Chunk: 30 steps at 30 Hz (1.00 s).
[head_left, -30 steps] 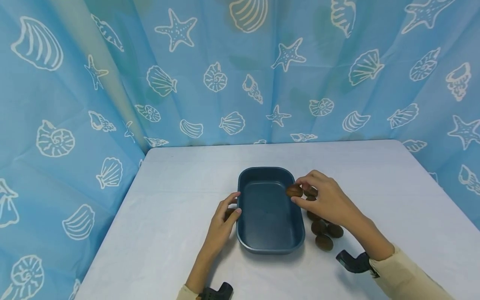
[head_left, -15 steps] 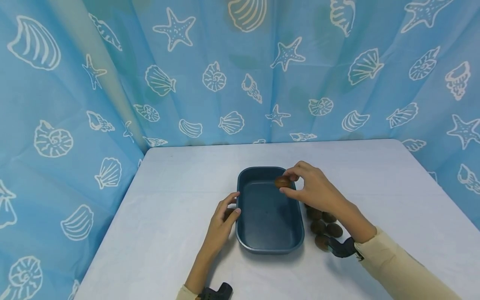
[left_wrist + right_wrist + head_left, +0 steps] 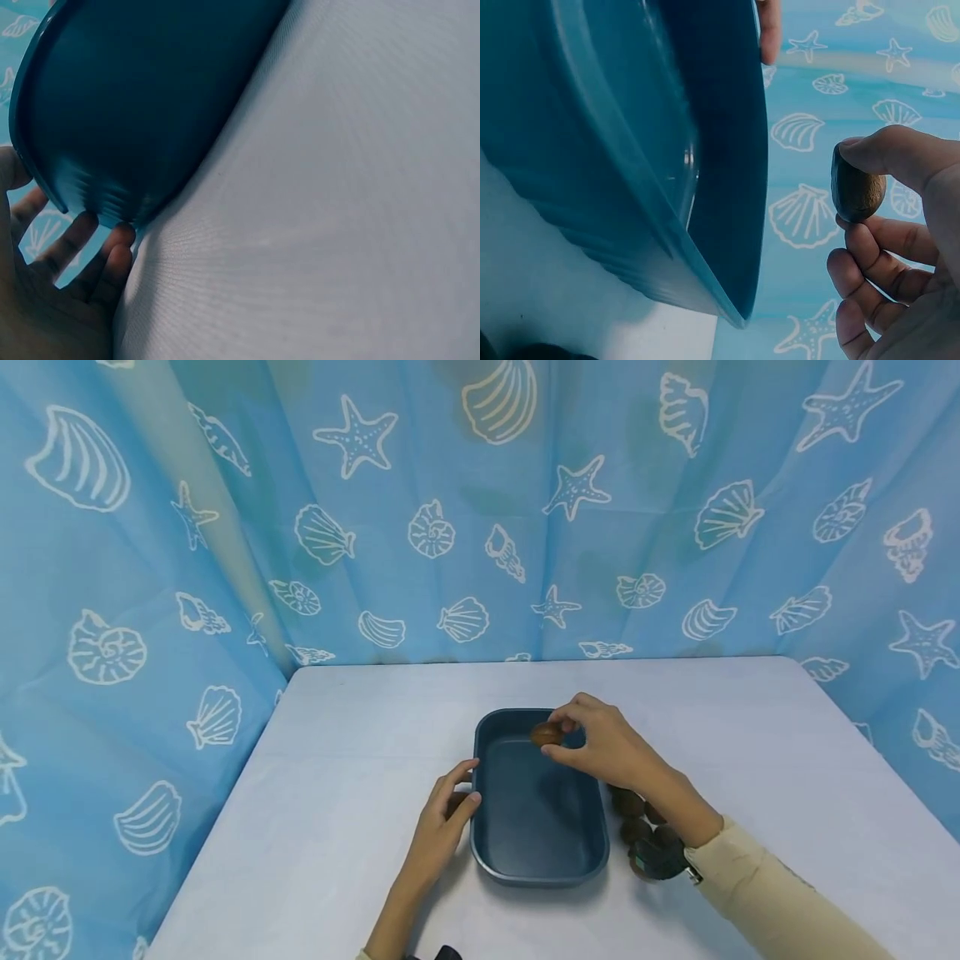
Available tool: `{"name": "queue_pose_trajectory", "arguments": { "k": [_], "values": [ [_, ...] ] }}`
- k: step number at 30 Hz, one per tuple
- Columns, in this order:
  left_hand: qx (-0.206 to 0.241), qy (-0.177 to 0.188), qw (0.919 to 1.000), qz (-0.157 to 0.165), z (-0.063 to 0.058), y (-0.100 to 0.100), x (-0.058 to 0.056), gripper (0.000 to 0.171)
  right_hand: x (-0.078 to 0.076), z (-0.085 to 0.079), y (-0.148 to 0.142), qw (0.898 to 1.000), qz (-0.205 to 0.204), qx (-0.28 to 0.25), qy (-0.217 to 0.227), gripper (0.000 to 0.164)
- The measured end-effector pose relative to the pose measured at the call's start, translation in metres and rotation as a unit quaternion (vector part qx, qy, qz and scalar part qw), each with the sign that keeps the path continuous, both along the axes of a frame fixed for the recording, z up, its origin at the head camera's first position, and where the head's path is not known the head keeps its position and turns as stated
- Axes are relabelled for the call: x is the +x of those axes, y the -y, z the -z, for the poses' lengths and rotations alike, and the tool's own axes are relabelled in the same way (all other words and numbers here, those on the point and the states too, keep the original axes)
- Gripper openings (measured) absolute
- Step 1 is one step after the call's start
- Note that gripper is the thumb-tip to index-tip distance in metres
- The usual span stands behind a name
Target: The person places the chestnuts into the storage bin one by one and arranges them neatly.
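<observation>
My right hand (image 3: 611, 747) pinches a brown, egg-shaped object (image 3: 547, 733) between thumb and fingers, over the far part of a dark blue rectangular tray (image 3: 536, 831). In the right wrist view the smooth brown object (image 3: 862, 187) shows between the thumb and the fingertips, beside the tray's wall (image 3: 615, 217). My left hand (image 3: 442, 822) rests against the tray's left side, thumb and fingertips at the rim. The left wrist view shows the left fingers (image 3: 71, 244) spread, touching the outer side of the tray (image 3: 142, 97). Inside, the tray's floor is bare.
Several similar brown objects (image 3: 635, 829) lie on the white table (image 3: 360, 760) along the tray's right side, partly hidden by the right wrist and its black camera (image 3: 660, 857). A blue curtain (image 3: 442, 460) with shell prints hangs behind the table.
My right hand has carried the brown object leftward from the tray's right edge to above its inside. The left hand keeps its place at the tray. The head view has tilted up slightly.
</observation>
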State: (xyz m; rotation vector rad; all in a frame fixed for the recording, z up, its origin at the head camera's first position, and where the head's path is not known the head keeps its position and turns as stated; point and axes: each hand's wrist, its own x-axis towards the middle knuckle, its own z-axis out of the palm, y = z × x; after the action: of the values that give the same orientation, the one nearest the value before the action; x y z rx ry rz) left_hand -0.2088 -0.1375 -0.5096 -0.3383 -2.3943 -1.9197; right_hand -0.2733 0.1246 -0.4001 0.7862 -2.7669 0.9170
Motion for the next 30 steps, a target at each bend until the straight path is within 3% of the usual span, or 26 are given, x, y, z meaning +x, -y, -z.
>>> {"name": "queue_pose_trajectory", "arguments": {
  "k": [30],
  "values": [
    [-0.006,0.011,0.9999,-0.005,0.002,0.0,-0.002,0.044,-0.035,0.011,0.034,0.999,-0.008,0.028,0.031,0.036]
  ]
}}
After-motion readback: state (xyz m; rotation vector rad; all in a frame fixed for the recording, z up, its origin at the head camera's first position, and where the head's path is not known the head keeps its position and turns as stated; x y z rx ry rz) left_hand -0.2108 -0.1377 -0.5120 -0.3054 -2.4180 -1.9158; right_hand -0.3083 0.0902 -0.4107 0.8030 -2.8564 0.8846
